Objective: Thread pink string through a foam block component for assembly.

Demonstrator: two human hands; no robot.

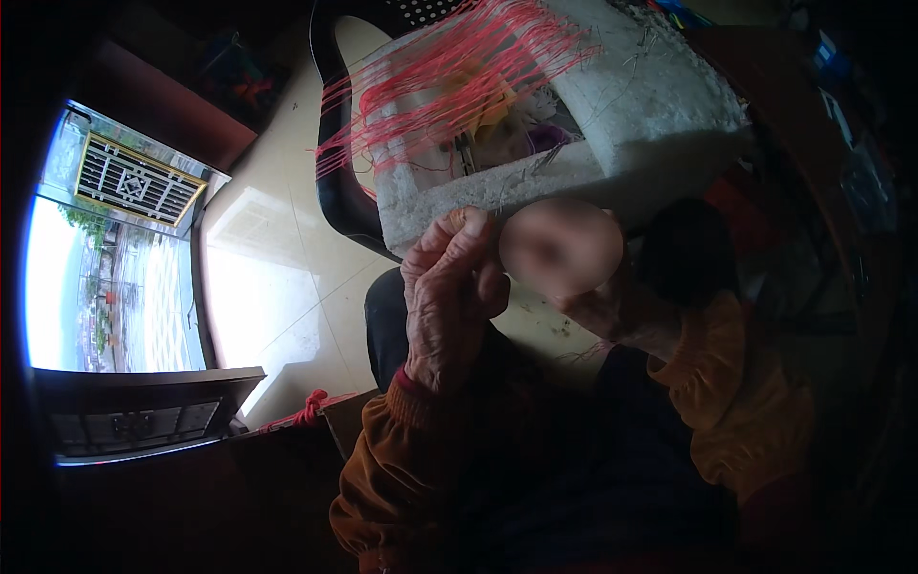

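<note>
My left hand point(449, 287) is raised in front of a white foam box point(660, 105), its fingers curled and the thumb pressed to the forefinger. Whatever that pinch holds is too small to make out. Close by on its right is my right hand point(598, 297), its fingers hidden under a blurred patch. Many pinkish-red threads point(430, 91) lie stretched across the top of the box and hang over its left side. Thin, pale wisps of thread point(540, 167) cling to the front rim. Inside the box are a yellow piece point(492, 103) and a purple piece point(547, 140).
The box rests on a black chair point(330, 182). At left, an open doorway lets bright light onto the tiled floor point(258, 258), near a metal lattice gate point(139, 180). A knotted red cord point(311, 407) lies at lower left. Dark furniture point(794, 105) stands at right.
</note>
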